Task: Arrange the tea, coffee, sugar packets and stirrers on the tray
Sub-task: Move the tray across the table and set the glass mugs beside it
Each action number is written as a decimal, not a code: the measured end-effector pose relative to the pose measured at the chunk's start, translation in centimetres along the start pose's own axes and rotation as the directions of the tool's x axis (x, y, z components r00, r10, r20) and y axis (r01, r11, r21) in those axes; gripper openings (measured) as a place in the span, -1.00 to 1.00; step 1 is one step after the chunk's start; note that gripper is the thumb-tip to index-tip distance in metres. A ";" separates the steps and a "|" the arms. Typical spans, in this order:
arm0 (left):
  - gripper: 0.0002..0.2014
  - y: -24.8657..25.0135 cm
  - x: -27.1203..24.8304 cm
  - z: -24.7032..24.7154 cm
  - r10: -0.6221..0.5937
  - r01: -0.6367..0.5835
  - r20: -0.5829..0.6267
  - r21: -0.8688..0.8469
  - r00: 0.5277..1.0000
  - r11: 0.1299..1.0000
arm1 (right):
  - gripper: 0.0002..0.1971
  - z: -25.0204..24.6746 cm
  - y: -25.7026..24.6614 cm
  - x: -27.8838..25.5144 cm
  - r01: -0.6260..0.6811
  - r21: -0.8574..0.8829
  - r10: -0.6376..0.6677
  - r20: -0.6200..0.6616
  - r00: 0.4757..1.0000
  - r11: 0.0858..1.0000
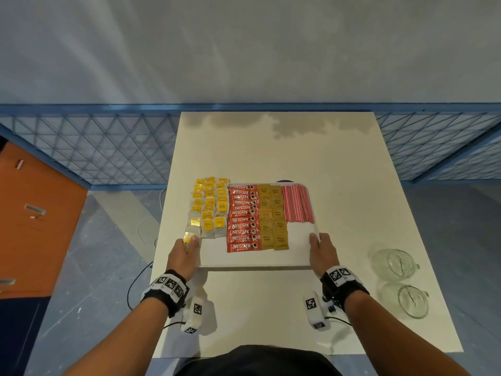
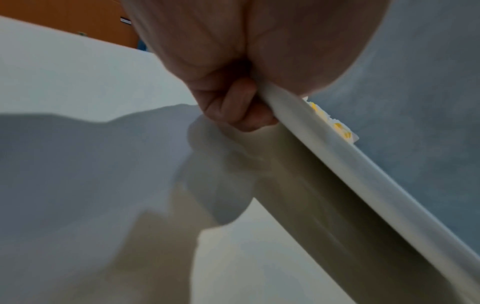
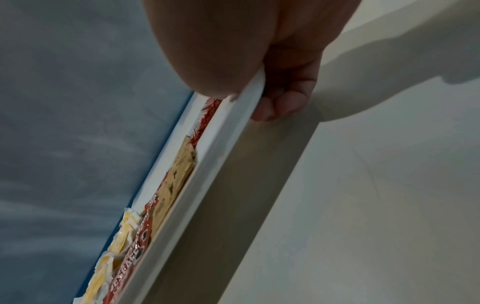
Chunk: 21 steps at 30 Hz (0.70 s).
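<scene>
A white tray (image 1: 254, 257) hangs above the cream table (image 1: 271, 147), held at both sides. On it lie yellow tea bags (image 1: 208, 207) at the left, red coffee sachets (image 1: 242, 218), brown sugar packets (image 1: 272, 217) and red-and-white stirrers (image 1: 296, 203) at the right. My left hand (image 1: 185, 252) grips the tray's left edge (image 2: 324, 148), thumb on top and fingers (image 2: 233, 107) curled underneath. My right hand (image 1: 321, 249) grips the right edge (image 3: 233, 127) the same way, with fingers (image 3: 280, 102) below the rim.
Two clear glass cups (image 1: 401, 263) (image 1: 412, 301) stand on the table at the right, near the table's edge. A blue mesh fence (image 1: 95, 147) runs behind the table. An orange cabinet (image 1: 35, 218) stands at the left.
</scene>
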<state>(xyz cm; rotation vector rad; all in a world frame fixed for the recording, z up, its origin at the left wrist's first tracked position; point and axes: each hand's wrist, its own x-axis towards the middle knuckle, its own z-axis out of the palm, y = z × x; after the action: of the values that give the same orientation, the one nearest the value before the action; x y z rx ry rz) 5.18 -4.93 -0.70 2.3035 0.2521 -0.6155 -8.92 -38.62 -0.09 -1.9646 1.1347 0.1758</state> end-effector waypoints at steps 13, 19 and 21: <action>-0.49 -0.3 0.9 -4.2 0.182 -0.186 -0.053 -0.071 0.982 0.980 | -0.67 -0.7 -3.4 -2.6 0.099 0.054 -0.093 -0.104 0.990 0.994; -0.65 2.6 0.2 -7.3 0.253 -0.266 -0.104 -0.128 0.962 0.955 | -0.76 -1.8 -6.8 -4.1 0.181 0.128 -0.158 -0.168 0.973 0.975; -0.63 3.1 0.5 -8.3 0.277 -0.291 -0.113 -0.133 0.954 0.947 | -0.79 -2.2 -7.8 -4.4 0.201 0.146 -0.173 -0.183 0.968 0.969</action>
<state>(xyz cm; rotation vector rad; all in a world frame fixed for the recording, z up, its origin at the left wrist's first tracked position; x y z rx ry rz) 9.63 -1.39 6.13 2.1720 0.0055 -0.3319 -6.04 -35.51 8.12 -1.9530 1.0262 -0.1836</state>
